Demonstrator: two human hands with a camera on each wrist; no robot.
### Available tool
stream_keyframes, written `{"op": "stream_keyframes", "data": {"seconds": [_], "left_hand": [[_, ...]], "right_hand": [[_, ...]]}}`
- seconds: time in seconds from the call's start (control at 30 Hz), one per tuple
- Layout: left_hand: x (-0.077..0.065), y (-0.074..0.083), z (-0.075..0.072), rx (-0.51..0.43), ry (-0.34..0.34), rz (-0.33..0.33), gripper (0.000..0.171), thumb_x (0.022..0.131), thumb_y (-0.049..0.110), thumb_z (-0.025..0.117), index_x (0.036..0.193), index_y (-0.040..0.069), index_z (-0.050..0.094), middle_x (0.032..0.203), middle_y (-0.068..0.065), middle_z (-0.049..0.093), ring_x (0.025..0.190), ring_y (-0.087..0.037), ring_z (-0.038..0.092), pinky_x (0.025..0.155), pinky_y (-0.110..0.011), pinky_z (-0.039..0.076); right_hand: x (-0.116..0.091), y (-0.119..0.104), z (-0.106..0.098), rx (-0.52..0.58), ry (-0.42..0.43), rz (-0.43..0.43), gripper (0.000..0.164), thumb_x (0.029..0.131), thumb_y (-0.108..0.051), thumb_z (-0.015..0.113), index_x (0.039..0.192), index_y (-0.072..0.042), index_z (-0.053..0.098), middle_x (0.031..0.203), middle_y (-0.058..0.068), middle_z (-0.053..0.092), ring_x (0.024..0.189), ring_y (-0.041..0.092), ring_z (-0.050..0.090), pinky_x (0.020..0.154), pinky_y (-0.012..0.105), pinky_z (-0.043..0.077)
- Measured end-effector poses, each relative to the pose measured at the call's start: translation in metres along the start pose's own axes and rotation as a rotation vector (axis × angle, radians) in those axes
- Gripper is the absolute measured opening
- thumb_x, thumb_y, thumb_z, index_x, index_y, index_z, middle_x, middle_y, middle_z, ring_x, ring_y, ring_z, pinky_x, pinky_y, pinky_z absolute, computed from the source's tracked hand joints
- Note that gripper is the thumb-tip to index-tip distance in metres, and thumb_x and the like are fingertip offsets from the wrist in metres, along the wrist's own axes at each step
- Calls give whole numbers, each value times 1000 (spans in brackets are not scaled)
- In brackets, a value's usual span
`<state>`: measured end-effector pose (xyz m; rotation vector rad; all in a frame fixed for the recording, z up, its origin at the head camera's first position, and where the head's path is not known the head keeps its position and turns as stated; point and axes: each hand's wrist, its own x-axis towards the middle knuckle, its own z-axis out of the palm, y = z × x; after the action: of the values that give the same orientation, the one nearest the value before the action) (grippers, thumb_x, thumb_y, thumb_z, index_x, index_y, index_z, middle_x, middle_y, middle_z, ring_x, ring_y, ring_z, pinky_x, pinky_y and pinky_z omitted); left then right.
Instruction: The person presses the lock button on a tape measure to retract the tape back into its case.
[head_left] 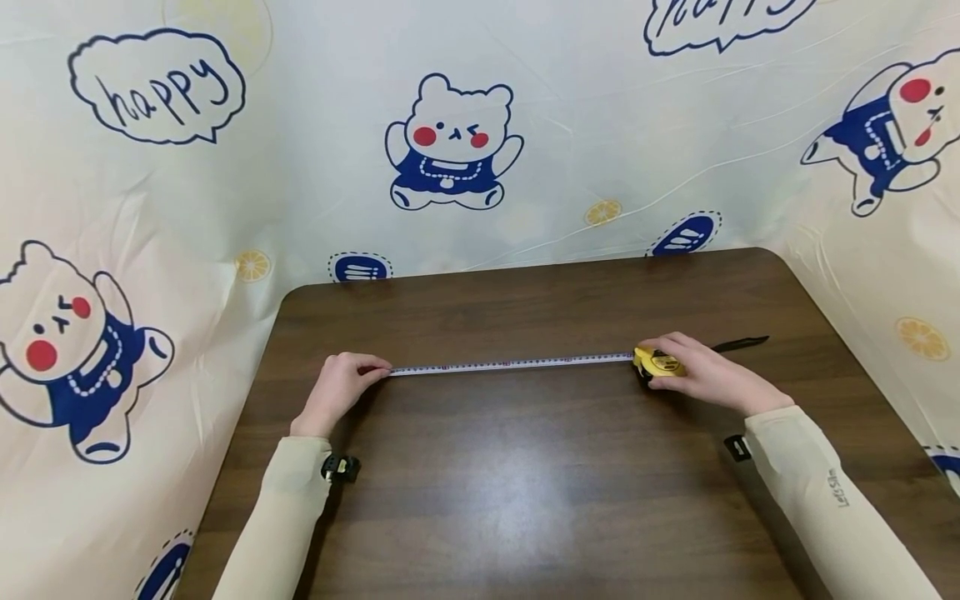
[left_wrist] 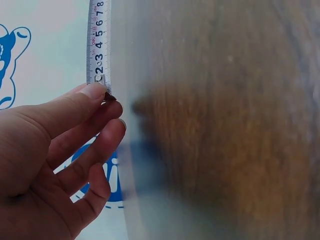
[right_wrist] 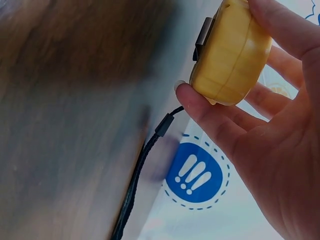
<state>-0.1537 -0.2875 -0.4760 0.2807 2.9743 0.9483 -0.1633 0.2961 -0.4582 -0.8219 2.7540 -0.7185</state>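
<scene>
A yellow tape measure (head_left: 658, 364) with a black clip (right_wrist: 203, 36) is held in my right hand (head_left: 701, 373), thumb on one side and fingers round the other. From it a black wrist strap (head_left: 741, 343) trails to the right. The white measuring blade (head_left: 510, 364) runs straight from the case to my left hand (head_left: 341, 387). There, thumb and index finger pinch the metal end hook (left_wrist: 101, 80) near the low numbers; the other fingers are loosely bent. Blade and case stretch across the middle of the brown table in the head view.
The brown wooden table (head_left: 480, 467) has rounded far corners. Behind it and on both sides hangs a pale cloth (head_left: 570, 150) printed with bears and "happy" bubbles. A small black device (head_left: 341, 468) sits on the left wrist, another (head_left: 737, 448) on the right.
</scene>
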Motion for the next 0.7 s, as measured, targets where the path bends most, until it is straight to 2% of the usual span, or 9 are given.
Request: {"op": "stream_keyframes", "data": {"seconds": [0.4, 0.7], "left_hand": [[0, 5, 5, 2, 13, 26, 9, 95, 13, 77, 101, 11, 84, 100, -6, 80, 96, -26, 73, 92, -51, 57], [4, 11, 6, -16, 17, 60, 9, 95, 12, 77, 102, 11, 84, 101, -6, 80, 96, -26, 73, 91, -51, 58]], "right_hand": [[6, -4, 4, -22, 22, -51, 59, 94, -28, 80, 143, -4, 58, 129, 15, 61, 112, 29, 58, 94, 53, 50], [9, -8, 2, -18, 2, -36, 59, 96, -31, 78, 145, -7, 57, 132, 16, 59, 114, 30, 57, 96, 54, 50]]}}
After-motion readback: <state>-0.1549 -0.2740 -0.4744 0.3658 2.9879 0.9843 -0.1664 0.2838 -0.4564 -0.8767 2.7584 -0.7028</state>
